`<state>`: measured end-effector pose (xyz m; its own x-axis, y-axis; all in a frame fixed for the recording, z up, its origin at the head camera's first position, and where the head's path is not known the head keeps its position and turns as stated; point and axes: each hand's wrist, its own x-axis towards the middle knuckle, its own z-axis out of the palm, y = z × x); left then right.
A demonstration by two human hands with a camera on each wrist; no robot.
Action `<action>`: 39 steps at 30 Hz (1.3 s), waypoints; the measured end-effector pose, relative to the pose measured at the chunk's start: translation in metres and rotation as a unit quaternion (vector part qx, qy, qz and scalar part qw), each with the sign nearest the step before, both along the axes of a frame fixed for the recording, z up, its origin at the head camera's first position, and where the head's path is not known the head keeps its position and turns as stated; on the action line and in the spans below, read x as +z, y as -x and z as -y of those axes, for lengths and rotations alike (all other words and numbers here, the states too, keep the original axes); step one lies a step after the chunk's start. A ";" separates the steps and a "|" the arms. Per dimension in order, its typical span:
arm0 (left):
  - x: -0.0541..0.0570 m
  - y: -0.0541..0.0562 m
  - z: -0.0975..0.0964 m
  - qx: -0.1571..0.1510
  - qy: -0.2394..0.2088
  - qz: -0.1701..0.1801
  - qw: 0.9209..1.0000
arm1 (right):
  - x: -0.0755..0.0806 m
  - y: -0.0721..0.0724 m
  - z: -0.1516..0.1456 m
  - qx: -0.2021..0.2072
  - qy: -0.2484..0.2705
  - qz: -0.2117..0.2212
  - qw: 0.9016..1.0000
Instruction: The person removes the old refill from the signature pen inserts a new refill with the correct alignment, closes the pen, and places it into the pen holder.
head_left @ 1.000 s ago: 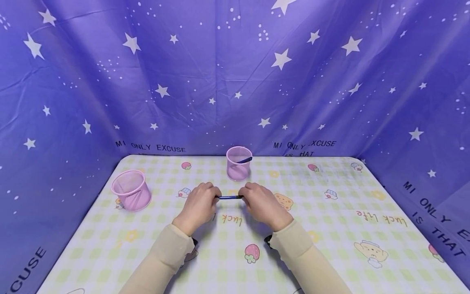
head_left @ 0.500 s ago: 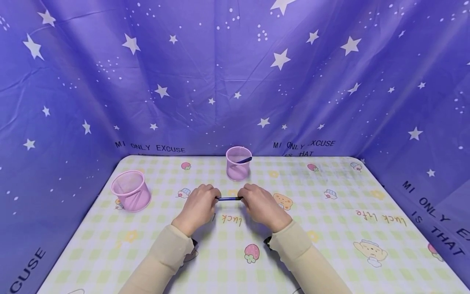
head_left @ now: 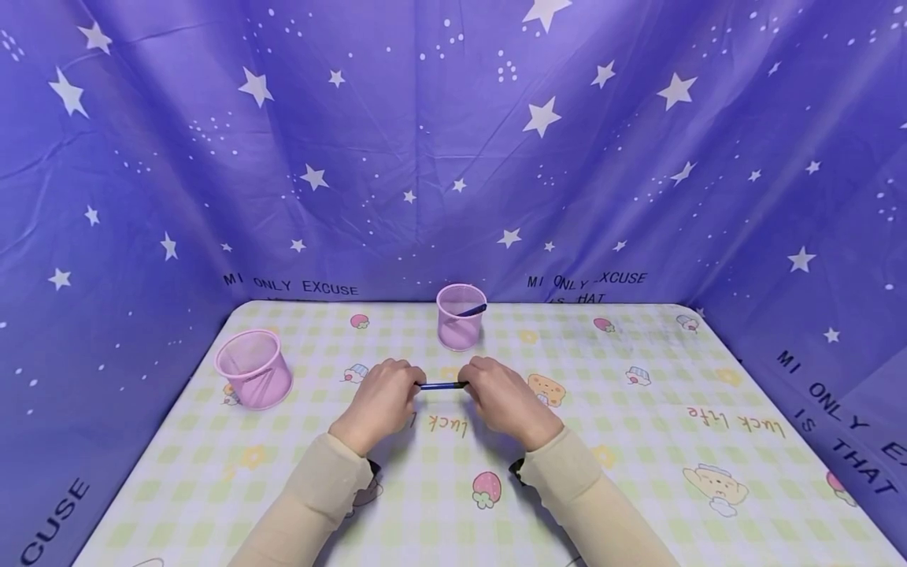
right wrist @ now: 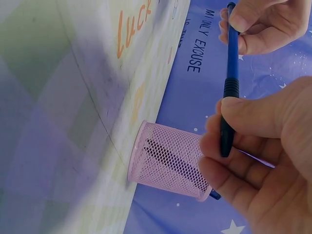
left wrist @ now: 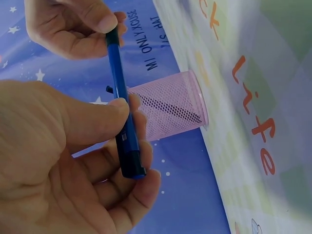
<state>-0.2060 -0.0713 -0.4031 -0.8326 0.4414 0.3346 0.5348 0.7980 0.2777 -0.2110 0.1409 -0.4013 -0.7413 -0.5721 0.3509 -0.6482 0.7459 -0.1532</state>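
A blue pen (head_left: 441,386) with dark ends is held level between both hands, above the middle of the table. My left hand (head_left: 383,400) pinches its clip end between thumb and fingers, as the left wrist view shows on the pen's barrel (left wrist: 117,73). My right hand (head_left: 506,400) pinches the black ribbed grip (right wrist: 230,89) near the tip, which points past the thumb in the right wrist view. Just beyond the hands stands a pink mesh pen cup (head_left: 459,331) with a dark pen (head_left: 473,310) leaning inside it.
A second pink mesh cup (head_left: 257,378) stands at the table's left side, with nothing seen inside. The checked tablecloth (head_left: 638,441) carries printed cartoons and lettering. A purple star-patterned curtain (head_left: 397,157) closes off the back and both sides.
Both hands and the pen have come down very slightly toward the person. The grip on the pen looks the same, and the cups stay where they were.
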 end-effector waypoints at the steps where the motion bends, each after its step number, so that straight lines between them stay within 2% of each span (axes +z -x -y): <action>1: 0.000 0.000 0.000 0.000 0.000 0.004 1.000 | 0.000 0.000 0.000 0.001 0.000 -0.001 1.000; 12: 0.002 0.002 0.003 -0.016 -0.015 0.067 0.998 | -0.001 0.000 -0.001 0.016 -0.001 -0.011 1.000; 20: 0.004 0.006 0.007 -0.026 -0.048 0.136 0.989 | 0.002 0.000 0.001 0.024 -0.004 -0.022 0.999; 23: 0.005 0.005 0.008 -0.023 -0.059 0.148 0.987 | 0.002 -0.001 0.002 0.024 -0.004 -0.022 0.999; 27: 0.005 0.005 0.007 -0.014 -0.064 0.111 0.992 | 0.003 -0.001 0.002 0.013 0.001 -0.019 1.000; 31: 0.003 0.004 0.006 -0.023 -0.053 0.015 0.998 | 0.003 -0.001 0.002 0.005 0.010 -0.017 1.000; 35: 0.003 0.003 0.006 -0.049 -0.034 -0.089 0.994 | 0.003 -0.001 0.002 0.005 0.018 -0.017 1.000; 37: 0.002 0.003 0.005 -0.056 -0.028 -0.120 0.991 | 0.004 -0.002 0.001 0.006 0.020 -0.014 1.000; 39: 0.002 0.003 0.004 -0.060 -0.025 -0.132 0.989 | 0.004 -0.003 0.001 0.007 0.017 -0.010 1.000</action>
<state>-0.2089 -0.0754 -0.4013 -0.6560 0.5082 0.5580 0.6836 0.7135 0.1538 -0.2081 0.1398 -0.3969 -0.7257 -0.5695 0.3861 -0.6618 0.7313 -0.1652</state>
